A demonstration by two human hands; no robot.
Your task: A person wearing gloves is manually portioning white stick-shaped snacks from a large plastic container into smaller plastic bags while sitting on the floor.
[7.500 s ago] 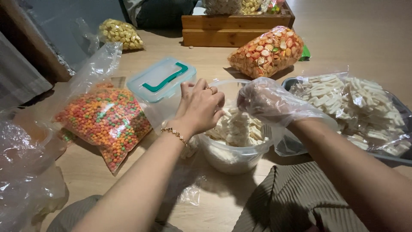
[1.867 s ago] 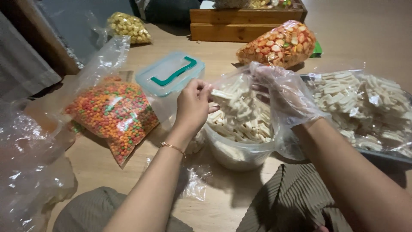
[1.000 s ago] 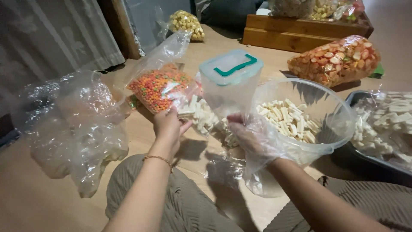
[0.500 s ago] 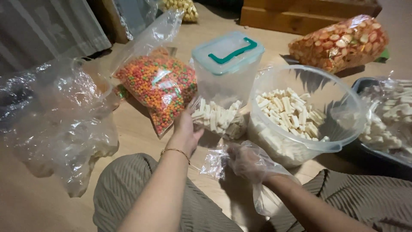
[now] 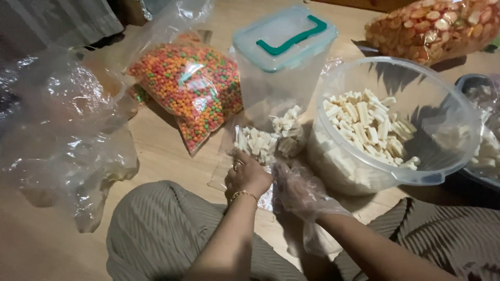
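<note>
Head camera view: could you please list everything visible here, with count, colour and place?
Small clear bag of pale stick snacks: one, centre, at both hands.
Clear bowl: one, holds pale sticks, right.
Lidded box: one, clear with green handle, top centre.
Bag of multicoloured balls: one, left of box.
Bag of orange crackers: one, top right.
Empty clear bags: a pile, left.
Left hand: bare, gold bracelet.
Right hand: in plastic glove.
</note>
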